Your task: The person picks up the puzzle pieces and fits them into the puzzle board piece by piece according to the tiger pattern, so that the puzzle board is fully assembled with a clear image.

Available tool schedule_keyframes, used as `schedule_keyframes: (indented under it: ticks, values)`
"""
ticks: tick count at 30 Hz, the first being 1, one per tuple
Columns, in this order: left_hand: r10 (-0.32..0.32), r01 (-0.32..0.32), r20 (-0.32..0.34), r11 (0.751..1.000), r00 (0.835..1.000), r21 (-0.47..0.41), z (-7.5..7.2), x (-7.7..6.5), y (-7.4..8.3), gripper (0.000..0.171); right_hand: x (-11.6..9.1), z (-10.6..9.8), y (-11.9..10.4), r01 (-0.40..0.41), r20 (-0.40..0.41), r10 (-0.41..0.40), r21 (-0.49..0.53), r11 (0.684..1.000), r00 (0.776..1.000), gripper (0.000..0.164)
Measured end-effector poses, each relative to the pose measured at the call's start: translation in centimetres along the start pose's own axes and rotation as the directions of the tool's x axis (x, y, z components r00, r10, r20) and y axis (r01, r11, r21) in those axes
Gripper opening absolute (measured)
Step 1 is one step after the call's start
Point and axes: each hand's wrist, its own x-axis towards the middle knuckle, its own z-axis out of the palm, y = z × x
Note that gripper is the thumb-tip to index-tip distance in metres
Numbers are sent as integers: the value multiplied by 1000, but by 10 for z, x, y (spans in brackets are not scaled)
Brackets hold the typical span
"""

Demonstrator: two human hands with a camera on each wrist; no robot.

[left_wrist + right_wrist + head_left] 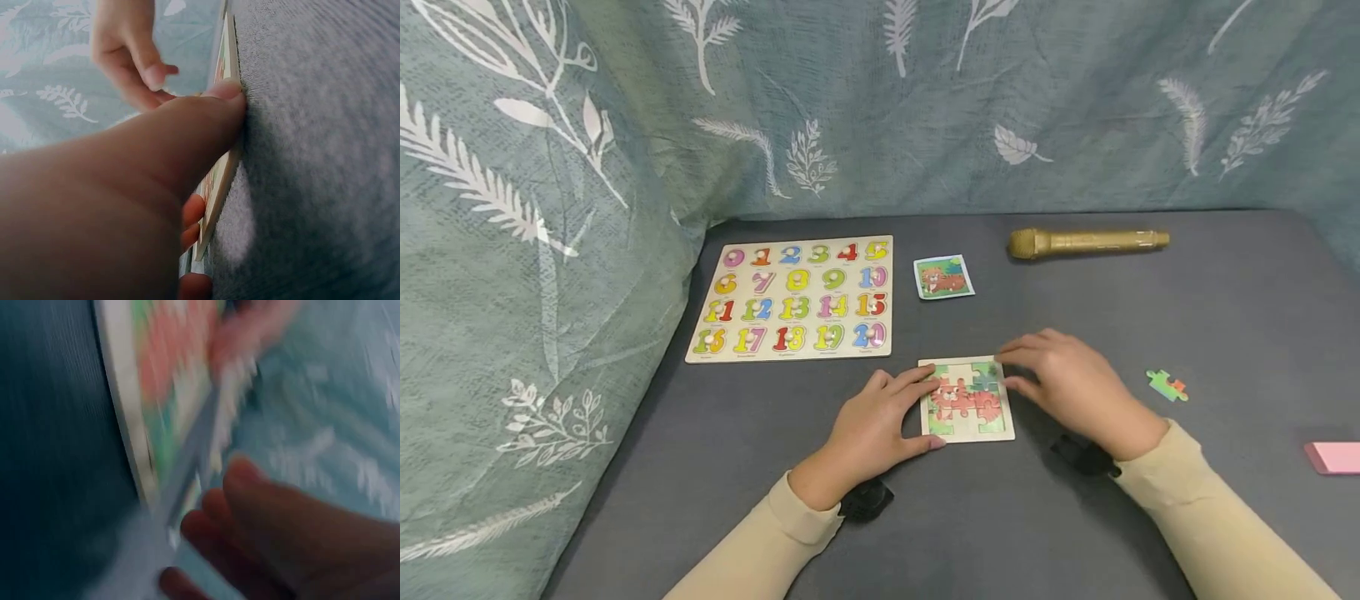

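A small square wooden jigsaw puzzle board (957,436) lies on the table, with red and green animal-picture pieces in it and pale bare wood between them. My left hand (872,425) holds it at the left side, thumb on the near edge and fingertips on the far left part. In the left wrist view the thumb (212,115) lies across the board's edge. My right hand (1067,387) is by the board's far right corner, fingers loosely bent, with no piece visible in them. A loose green-and-orange jigsaw piece (1167,386) lies to its right.
A number puzzle board (778,287) lies at the back left. Beside it is a small picture card (943,277) showing an animal. A gold microphone-shaped object (1090,242) lies at the back right, and a pink block (1333,457) at the right edge. Patterned cloth (880,125) hangs behind.
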Motion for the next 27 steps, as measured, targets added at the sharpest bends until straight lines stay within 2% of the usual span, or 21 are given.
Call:
schedule_keyframes:
  ticks: [3,9,14,20,27]
  values:
    - [-2,2,0,1000,1000,8,-1,-1,-1,77,-5,13,-9,107,61,-104,-45,993,993,35]
    - [10,-10,4,1000,1000,2,0,0,-1,77,-12,22,-11,110,-1,-112,-186,976,994,37]
    - [8,-8,3,1000,1000,13,-1,0,-1,77,-11,23,-10,167,31,-164,-162,973,986,49]
    - [11,-11,4,1000,1000,12,-3,1,-2,77,-15,21,-10,135,91,-121,-159,978,988,48]
    - [9,-9,1,1000,1000,3,-2,0,-2,76,-20,22,-11,157,136,-134,-173,972,982,54]
